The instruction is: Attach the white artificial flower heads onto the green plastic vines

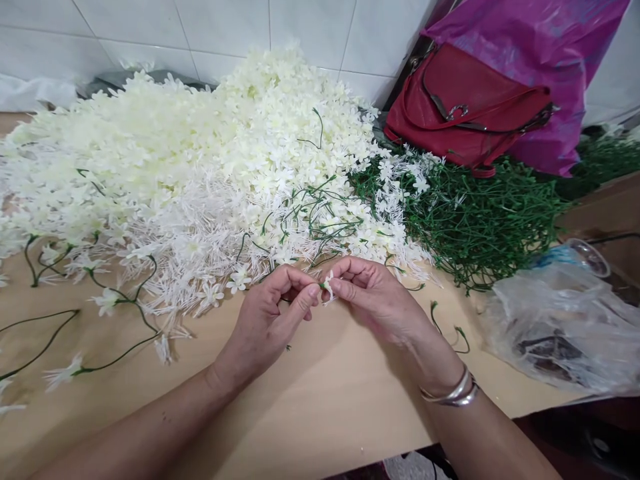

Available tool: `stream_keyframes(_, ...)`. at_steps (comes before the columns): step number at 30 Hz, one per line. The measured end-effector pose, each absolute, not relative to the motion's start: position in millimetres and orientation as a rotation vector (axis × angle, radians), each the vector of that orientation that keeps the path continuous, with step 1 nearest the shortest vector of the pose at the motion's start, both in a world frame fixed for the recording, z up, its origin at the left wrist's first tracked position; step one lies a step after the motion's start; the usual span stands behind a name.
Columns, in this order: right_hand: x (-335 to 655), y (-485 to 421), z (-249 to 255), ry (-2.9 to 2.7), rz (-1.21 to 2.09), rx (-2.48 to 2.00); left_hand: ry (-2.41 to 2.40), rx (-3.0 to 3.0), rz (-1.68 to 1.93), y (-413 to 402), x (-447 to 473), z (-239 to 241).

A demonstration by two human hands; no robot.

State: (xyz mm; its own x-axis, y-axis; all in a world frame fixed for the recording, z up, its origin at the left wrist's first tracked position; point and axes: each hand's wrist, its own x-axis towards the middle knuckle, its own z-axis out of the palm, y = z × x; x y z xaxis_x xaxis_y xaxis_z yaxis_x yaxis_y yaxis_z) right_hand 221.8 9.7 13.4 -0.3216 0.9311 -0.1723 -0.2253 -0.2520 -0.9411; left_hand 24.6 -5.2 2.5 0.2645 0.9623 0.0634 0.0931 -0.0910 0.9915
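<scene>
Over the front of the table, both hands meet with their fingertips almost touching. My left hand (280, 313) pinches a green plastic stem, mostly hidden by the fingers, its tip pointing right. Between thumb and fingers, my right hand (373, 293) grips a small white artificial flower (329, 287) against that tip. Whether the flower is fully seated on the stem I cannot make out. Just behind the hands lies a large heap of white artificial flowers (200, 140), with several loose green stems (320, 213) on it. To its right is a pile of green stems (490, 213).
A red handbag (470, 100) leans on the green pile before a purple plastic bag (540, 60). At right sits a clear plastic bag (565, 327). Stems bearing white flowers (125, 300) lie at left on the wooden table (300, 413). White tiles (225, 27) line the wall.
</scene>
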Motion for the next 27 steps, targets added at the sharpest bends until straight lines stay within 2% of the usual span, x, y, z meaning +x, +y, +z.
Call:
stream_keyframes(13,219.7,9.0,8.3,-1.136,1.684,-1.0,1.015,1.466,0.979,-5.4,24.3,0.7)
stream_keyframes(19,213.9,5.2,13.0,-1.286,1.393,-1.024,0.975,1.395,0.988,-4.5,23.1,3.9)
stream_keyframes(27,221.1,7.1,11.4,-1.218,1.622,-1.048,0.905,1.474,0.997,0.0,19.2,2.4)
